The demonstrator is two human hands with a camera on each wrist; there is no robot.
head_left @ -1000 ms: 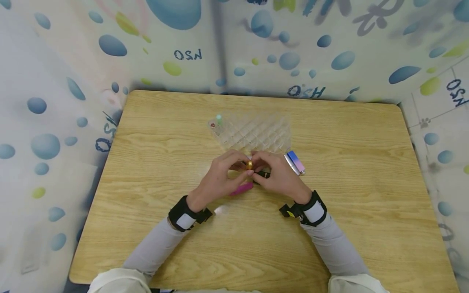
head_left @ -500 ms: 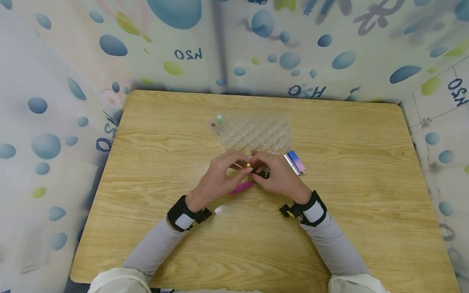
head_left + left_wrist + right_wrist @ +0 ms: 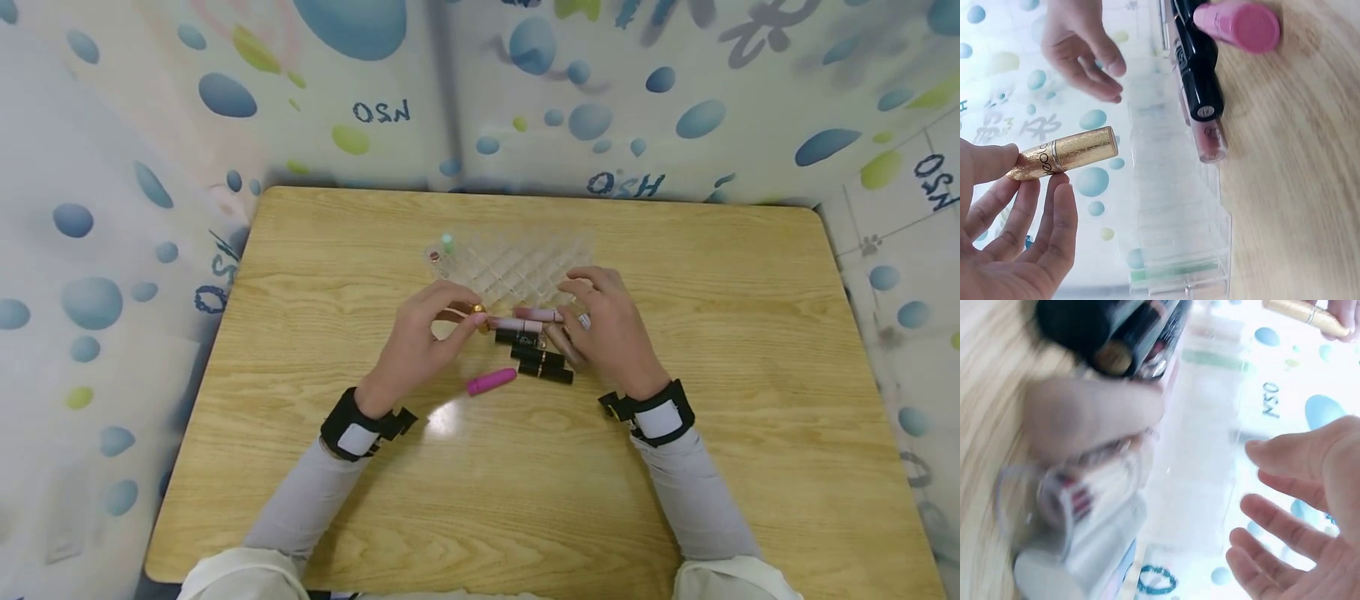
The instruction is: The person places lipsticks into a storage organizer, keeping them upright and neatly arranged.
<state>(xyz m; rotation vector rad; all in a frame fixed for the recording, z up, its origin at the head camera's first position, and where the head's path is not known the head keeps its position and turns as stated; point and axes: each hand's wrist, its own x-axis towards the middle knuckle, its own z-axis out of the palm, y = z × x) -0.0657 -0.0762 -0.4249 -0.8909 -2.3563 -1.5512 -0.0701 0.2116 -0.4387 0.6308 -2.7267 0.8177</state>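
A gold lipstick [image 3: 1066, 153] is pinched between the thumb and fingers of my left hand [image 3: 420, 337], above the table and in front of the clear organizer [image 3: 517, 271]. My right hand [image 3: 611, 333] holds nothing, its fingers loosely bent over the right end of the lip products. Several black lipstick tubes [image 3: 542, 357] lie between the hands with pink lip-gloss tubes [image 3: 517, 324]. Beside them, partly under my right hand in the head view, is a beige tube [image 3: 1085, 419]. A magenta tube [image 3: 492, 382] lies nearest the front.
At its left end the organizer holds a mint-green item [image 3: 447, 243] and a dark red-topped tube [image 3: 435, 257]. Its other visible compartments are see-through. The wooden table [image 3: 375, 517] runs back to a patterned wall [image 3: 300, 108].
The hands have come apart: my left hand moved left with the gold lipstick, while my right hand let go and shifted right and back. The black tubes are now in plain sight.
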